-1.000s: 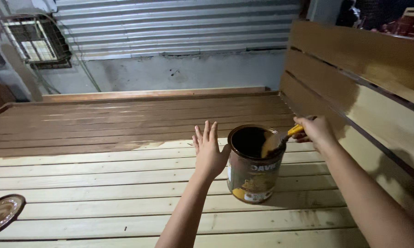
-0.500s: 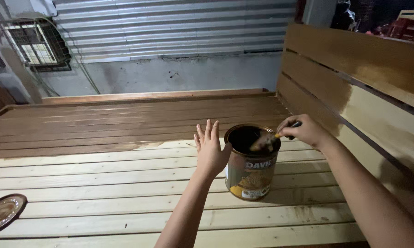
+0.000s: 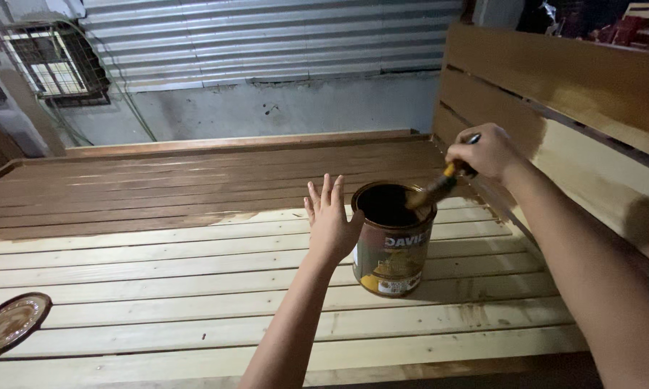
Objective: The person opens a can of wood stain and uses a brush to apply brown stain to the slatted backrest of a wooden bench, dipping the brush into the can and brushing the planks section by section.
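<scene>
On bare near slats, splayed left hand (image 3: pixel 332 227) steadies the tin (image 3: pixel 393 241) while right hand (image 3: pixel 486 151) grips the brush (image 3: pixel 432 191); drips could blotch them.

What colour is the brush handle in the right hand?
The brush handle is orange-yellow with a dark end, seen in the head view.

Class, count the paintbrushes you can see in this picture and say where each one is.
1: the paintbrush is held by the right hand, its bristles at the rim of the open tin. Others may be out of view.

A round can lid (image 3: pixel 9 324) lies on the slatted wooden platform (image 3: pixel 159 288).
</scene>
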Tool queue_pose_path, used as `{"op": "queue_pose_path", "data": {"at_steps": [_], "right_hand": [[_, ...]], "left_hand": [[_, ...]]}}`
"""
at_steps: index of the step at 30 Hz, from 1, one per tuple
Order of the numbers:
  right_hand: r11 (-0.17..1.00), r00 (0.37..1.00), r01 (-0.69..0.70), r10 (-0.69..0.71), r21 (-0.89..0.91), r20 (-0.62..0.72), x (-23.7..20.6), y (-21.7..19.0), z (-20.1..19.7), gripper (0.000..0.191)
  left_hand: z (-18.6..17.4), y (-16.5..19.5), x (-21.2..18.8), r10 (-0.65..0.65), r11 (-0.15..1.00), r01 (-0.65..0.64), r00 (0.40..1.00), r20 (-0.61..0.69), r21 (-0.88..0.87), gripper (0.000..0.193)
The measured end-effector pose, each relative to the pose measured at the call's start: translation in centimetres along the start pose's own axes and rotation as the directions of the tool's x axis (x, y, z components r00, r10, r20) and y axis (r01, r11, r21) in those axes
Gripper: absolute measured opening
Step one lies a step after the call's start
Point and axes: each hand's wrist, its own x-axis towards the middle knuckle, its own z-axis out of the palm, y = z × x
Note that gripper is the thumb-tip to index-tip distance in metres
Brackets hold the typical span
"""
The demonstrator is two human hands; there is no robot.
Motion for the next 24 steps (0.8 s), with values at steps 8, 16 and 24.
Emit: {"op": "queue_pose_path", "data": {"at_steps": [8,16,24], "right_hand": [[0.802,0.910,-0.237,0.381,0.547,-0.165,-0.3,6.6,4.9,0.026],[0.895,0.868,-0.109,0.298,0.431,-0.398,-2.8,8.9,4.0,0.024],[0.958,0.682,-0.040,0.234,0.285,-0.693,-9.3,11.9,-2.8,0.026]], "left_hand": [[1.1,1.1,0.5,-0.041,0.999,0.041,0.997,0.060,-0.003,0.088],[1.5,3.4,0.3,-0.003,1.000,0.005,0.996,0.090,-0.028,0.087],[1.8,4.8,0.3,0.029,0.999,-0.026,0.995,0.097,-0.031,0.086]]}}
